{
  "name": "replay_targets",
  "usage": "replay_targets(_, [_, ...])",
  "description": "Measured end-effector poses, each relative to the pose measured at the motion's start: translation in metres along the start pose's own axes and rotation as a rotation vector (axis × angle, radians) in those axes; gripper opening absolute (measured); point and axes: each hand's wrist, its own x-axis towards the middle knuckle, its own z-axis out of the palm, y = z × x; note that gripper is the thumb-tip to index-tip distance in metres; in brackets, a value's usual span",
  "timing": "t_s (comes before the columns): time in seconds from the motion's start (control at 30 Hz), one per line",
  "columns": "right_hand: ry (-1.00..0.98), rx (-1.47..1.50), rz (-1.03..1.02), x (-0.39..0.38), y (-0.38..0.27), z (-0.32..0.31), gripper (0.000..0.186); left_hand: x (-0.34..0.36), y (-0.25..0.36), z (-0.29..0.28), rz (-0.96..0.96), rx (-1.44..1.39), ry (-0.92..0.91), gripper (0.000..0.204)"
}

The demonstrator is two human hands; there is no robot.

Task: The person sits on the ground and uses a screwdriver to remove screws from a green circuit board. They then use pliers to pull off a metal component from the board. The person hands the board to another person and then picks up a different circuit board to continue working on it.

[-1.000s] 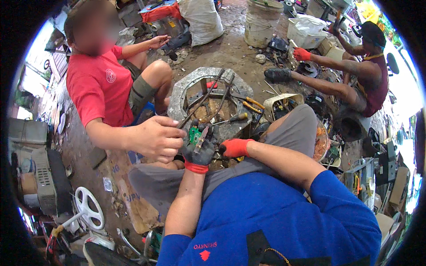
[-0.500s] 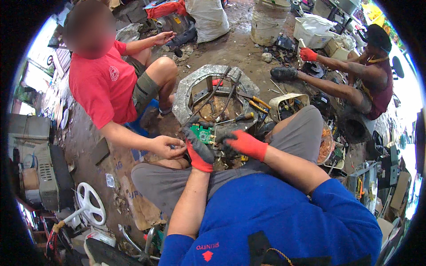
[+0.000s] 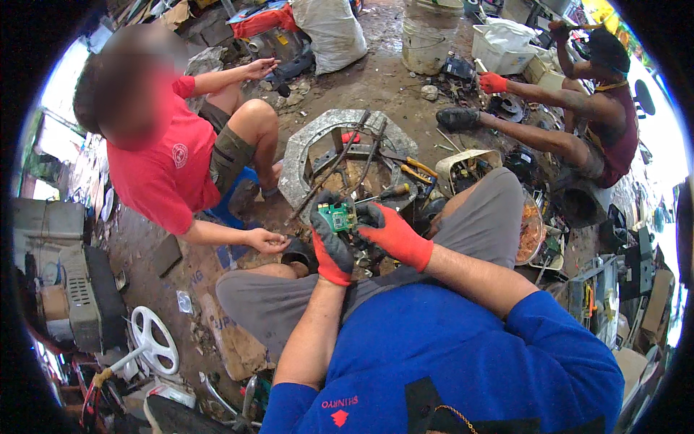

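Observation:
A small green circuit board (image 3: pixel 337 217) with gold connectors is in front of my lap. My left hand (image 3: pixel 332 246), in a red and black glove, is closed around its left side. Gloved the same way, my right hand (image 3: pixel 394 235) pinches the board's right edge, where a metal bracket seems to be. Just beyond lies an octagonal grey metal frame (image 3: pixel 300 148) with dark bars across it. A screwdriver (image 3: pixel 394 192) rests on the frame's near edge, and pliers with orange handles (image 3: pixel 419 171) lie at its right.
At left a person in a red shirt (image 3: pixel 155 181) sits close, one hand near my left knee. Another person (image 3: pixel 611 123) at right raises a tool. Beside my right knee are a scrap-filled tub (image 3: pixel 463 160) and a bowl of copper-coloured pieces (image 3: pixel 531 228).
My right hand has moved left onto the board, which is now between both hands. The red-shirted person's near hand has drawn back left. The person at right has raised an arm.

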Motion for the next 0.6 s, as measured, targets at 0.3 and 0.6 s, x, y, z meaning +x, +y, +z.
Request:
replay_targets(0.3, [-0.046,-0.083,0.004,0.017,-0.022,-0.028,0.04,0.015,0.024,-0.011,0.019,0.292,-0.215,0.038])
replay_targets(0.6, [-0.077,-0.19,0.023,0.012,-0.024,-0.039,0.038,0.013,0.027,-0.024,-0.084,0.494,-0.335,0.045])
